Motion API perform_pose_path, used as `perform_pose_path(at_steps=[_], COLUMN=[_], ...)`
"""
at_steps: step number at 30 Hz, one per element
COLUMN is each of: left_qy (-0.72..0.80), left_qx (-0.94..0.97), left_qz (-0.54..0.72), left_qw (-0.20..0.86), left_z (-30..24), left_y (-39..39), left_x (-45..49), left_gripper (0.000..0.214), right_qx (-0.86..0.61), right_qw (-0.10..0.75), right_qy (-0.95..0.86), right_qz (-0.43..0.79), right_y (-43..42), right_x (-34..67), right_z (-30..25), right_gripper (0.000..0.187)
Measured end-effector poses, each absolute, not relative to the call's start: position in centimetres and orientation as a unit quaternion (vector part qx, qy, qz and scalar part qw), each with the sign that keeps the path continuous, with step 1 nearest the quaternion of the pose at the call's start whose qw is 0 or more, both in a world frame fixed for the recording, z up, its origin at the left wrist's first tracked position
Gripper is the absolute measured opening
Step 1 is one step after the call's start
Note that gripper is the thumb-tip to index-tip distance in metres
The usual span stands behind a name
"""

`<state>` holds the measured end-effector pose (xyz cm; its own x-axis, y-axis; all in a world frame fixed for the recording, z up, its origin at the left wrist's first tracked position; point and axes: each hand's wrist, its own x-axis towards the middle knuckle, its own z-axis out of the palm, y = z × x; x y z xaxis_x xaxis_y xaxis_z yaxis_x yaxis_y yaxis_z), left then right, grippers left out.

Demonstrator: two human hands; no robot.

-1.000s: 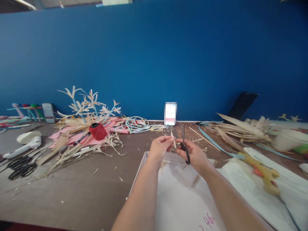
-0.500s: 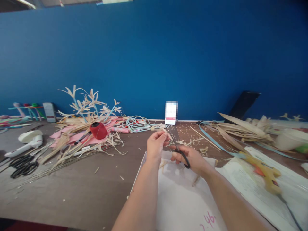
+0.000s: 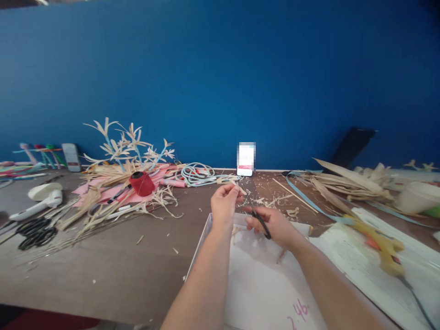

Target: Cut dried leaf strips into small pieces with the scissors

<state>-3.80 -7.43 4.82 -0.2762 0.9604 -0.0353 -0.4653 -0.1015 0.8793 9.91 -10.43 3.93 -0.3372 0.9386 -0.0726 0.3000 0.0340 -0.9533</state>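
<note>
My left hand (image 3: 225, 201) is closed in a pinch on a small pale strip (image 3: 235, 184), which looks like dried husk; most of it is hidden by the fingers. In my right hand (image 3: 270, 224) is a pair of black-handled scissors (image 3: 261, 222), their blades pointing up and left toward the strip. The blade tips are close to the left fingertips, and whether they touch the strip I cannot tell. Both hands are over the far end of a white shallow box (image 3: 261, 279) with pink handwriting and a few pale scraps on it.
Husk flowers (image 3: 118, 149), a red thread spool (image 3: 142, 183) and black-handled scissors (image 3: 36, 231) lie left. A lit phone (image 3: 244, 159) leans on the blue partition (image 3: 220, 82). Right are a yellow glue gun (image 3: 380, 245), dried husks (image 3: 357, 183) and a white cup (image 3: 417, 197). Scraps litter the table.
The view has shifted slightly. Both hands keep nearly the same pose, with the strip in the left and the scissors in the right.
</note>
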Motion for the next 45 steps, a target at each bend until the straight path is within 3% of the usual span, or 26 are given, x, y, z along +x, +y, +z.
perform_pose_path(at_steps=[23,39,45], left_qy=[0.415,0.426,0.414], left_qx=[0.282,0.31,0.317], left_qz=[0.692,0.672,0.675], left_qw=[0.519,0.52,0.522], left_z=[4.5,4.8,4.8], left_y=[-7.3,-7.6,-7.7], left_x=[-3.5,-3.6,-3.5], left_gripper=[0.026,0.026,0.026], right_qx=[-0.473,-0.506,-0.496], right_qw=[0.326,0.404,0.388], right_qy=[-0.664,-0.594,-0.601], right_qz=[0.479,0.478,0.492], right_y=[-10.1,-10.2,-10.3], right_x=[10.0,9.8,9.7], right_z=[3.2,4.6,4.5], right_gripper=[0.041,0.047,0.05])
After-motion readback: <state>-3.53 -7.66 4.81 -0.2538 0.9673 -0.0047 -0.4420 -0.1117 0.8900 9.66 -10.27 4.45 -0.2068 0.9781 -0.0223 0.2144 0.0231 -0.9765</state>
